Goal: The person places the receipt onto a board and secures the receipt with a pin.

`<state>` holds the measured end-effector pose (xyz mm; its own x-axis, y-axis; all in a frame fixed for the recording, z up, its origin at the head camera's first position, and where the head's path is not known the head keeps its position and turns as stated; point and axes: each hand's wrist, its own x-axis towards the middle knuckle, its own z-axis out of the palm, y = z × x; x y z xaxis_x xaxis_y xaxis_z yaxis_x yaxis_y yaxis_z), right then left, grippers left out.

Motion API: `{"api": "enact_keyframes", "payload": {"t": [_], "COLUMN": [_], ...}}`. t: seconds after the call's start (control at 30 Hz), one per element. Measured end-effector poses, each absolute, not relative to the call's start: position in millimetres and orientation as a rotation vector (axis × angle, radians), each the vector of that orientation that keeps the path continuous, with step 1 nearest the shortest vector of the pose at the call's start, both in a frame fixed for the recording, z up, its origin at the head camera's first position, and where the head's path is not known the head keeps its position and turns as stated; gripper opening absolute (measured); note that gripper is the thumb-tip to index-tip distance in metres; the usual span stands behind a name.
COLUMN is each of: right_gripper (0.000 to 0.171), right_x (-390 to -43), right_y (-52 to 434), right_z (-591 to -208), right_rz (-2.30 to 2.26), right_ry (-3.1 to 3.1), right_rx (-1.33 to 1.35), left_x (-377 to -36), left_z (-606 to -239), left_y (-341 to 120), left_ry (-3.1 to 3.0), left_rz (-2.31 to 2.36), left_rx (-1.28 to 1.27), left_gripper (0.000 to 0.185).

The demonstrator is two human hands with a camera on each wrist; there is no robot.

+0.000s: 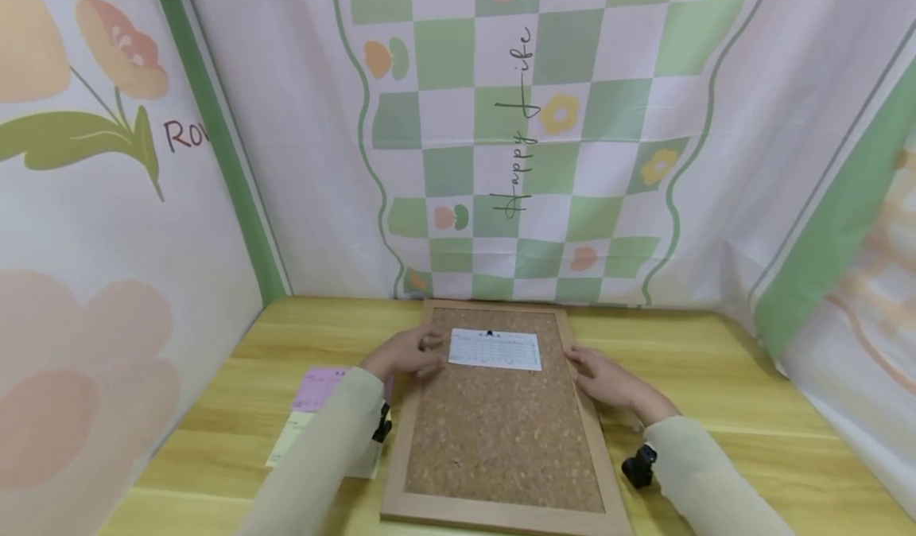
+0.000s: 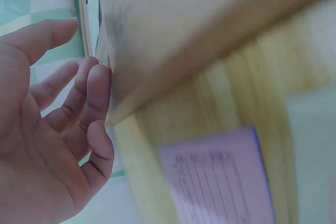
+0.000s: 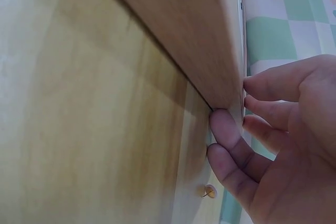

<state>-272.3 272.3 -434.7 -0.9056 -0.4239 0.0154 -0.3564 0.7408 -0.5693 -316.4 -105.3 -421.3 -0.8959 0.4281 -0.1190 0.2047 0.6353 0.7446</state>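
Two hands bracket a cork board (image 1: 501, 425) at its far end. Fingers of the left hand (image 1: 404, 353) are nearly straight and slightly spread; in the left wrist view the fingertips (image 2: 98, 85) rest against the board's wooden frame edge, with the thumb lifted apart above them. No object is enclosed in this hand. Fingers of the right hand (image 1: 604, 378) are lightly bent; in the right wrist view two fingertips (image 3: 227, 129) press the outer face of the frame at table level, while the upper fingers lie along the frame's top edge. Whether the thumb touches the frame cannot be determined.

The cork board lies flat on a wooden table (image 1: 716, 377), long axis running near to far, centred between the two forearms. A white printed slip (image 1: 495, 349) is fixed near the board's far edge by a dark pin (image 1: 490, 333), between the two hands.

On the table left of the board lie a pink slip (image 1: 318, 386) and, nearer, a pale yellow-green slip (image 1: 289, 436), partly covered by the left sleeve. One loose pushpin (image 3: 210, 191) lies on the table just beside the right hand.
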Motion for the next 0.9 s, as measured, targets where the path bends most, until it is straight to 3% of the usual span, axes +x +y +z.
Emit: {"api": "enact_keyframes", "payload": {"t": [0.23, 0.9], "right_gripper": [0.049, 0.049], "right_x": [-273, -272], "right_y": [273, 273], "right_z": [-435, -436], "right_rz": [-0.886, -0.888], "right_ry": [2.824, 2.839], "right_rx": [-0.651, -0.648], "left_x": [-304, -274], "left_z": [-419, -425], "left_y": [-137, -237], "left_ry": [2.636, 2.772], "left_rz": [1.102, 1.108], "left_rx": [0.489, 0.307], "left_gripper": [0.038, 0.043]}}
